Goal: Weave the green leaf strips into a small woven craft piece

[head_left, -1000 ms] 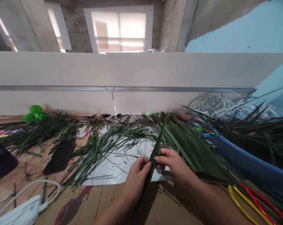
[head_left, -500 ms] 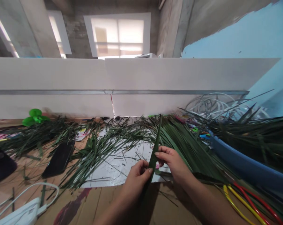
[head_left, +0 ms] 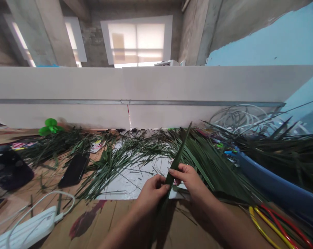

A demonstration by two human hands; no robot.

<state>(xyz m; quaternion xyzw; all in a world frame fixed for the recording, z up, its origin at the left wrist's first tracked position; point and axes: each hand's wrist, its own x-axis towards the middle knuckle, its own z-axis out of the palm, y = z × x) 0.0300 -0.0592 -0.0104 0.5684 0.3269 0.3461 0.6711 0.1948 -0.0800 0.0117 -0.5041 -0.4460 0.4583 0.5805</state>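
A long green palm leaf strip (head_left: 178, 155) rises from between my hands and points away toward the white partition. My left hand (head_left: 151, 192) pinches its lower part with thumb and fingers closed. My right hand (head_left: 189, 178) pinches the same strip slightly higher, fingertips pressed on its edge. Both hands hover over a white sheet (head_left: 130, 181) on the wooden table (head_left: 115, 221). A flat heap of cut leaf strips (head_left: 211, 159) lies just right of my right hand.
Loose leaf scraps (head_left: 68, 145) spread across the left. A black phone (head_left: 74, 169), a dark pouch (head_left: 8, 169) and a white power strip with cable (head_left: 29, 228) lie left. A blue tub (head_left: 276, 188) of leaves, white coiled cord (head_left: 244, 117) and coloured cables (head_left: 276, 221) sit right.
The view has shifted slightly rightward and down. My hands keep their pinch on the strip, which now leans a little more to the right.
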